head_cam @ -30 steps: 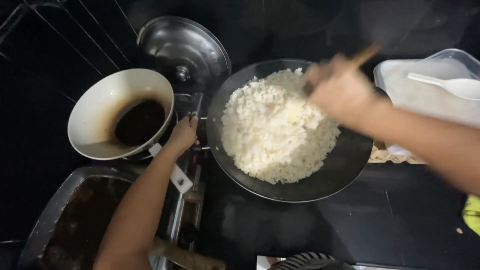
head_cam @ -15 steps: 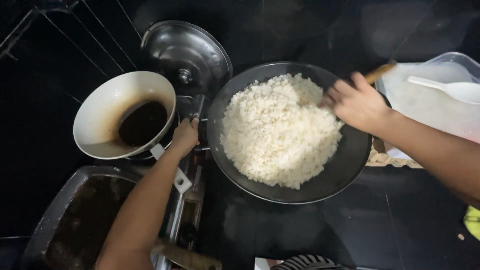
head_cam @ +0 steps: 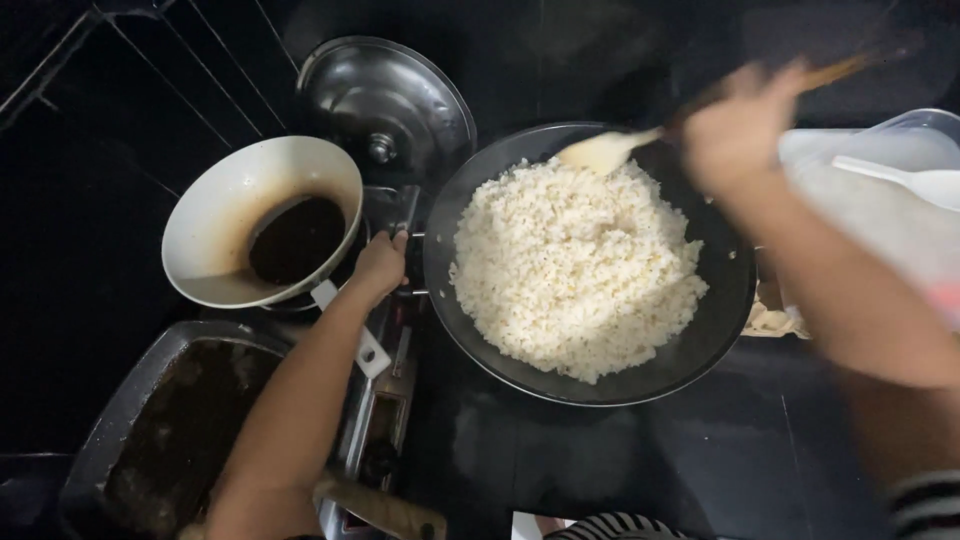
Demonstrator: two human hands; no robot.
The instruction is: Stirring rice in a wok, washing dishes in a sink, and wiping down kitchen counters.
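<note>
Over on the left, a cream-coloured pan [head_cam: 215,235] sits on the stove, with a pool of dark sauce [head_cam: 297,238] lying in its bottom. Just behind it, a shiny steel lid [head_cam: 385,100] lies upside down on the black table [head_cam: 620,470], its knob pointing up. Down at the lower left, a dark rectangular tray [head_cam: 120,400] holds brown residue. Along the far left runs a black wire rack [head_cam: 120,70]. On the right edge, a clear plastic container [head_cam: 900,190] stands with a white spoon [head_cam: 915,182] resting across it. At the bottom, a brown wooden handle [head_cam: 385,508] pokes in beside the stove.
</note>
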